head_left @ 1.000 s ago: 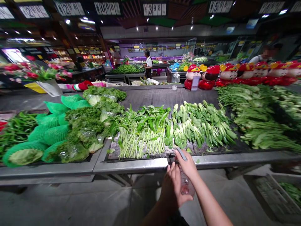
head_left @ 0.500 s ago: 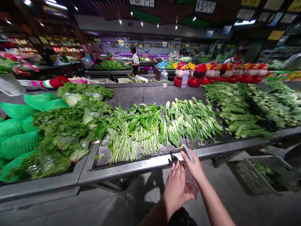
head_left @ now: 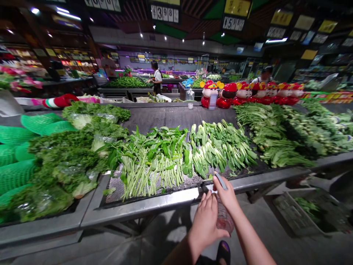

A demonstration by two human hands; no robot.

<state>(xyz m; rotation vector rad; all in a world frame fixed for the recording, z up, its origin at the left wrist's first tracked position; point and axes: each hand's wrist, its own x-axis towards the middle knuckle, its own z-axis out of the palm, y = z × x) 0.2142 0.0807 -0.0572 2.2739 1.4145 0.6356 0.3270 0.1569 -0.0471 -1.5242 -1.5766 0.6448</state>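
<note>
While they hover just below the steel table edge (head_left: 143,204), the right hand (head_left: 225,195) curls closed around a clear plastic bottle (head_left: 224,218); the left hand (head_left: 205,224) sits half-curled beside it, its grip unclear.

Price signs (head_left: 164,13) hang from a dark ceiling (head_left: 190,27) above a grey floor (head_left: 124,250), facing a lit back wall (head_left: 165,60).
</note>
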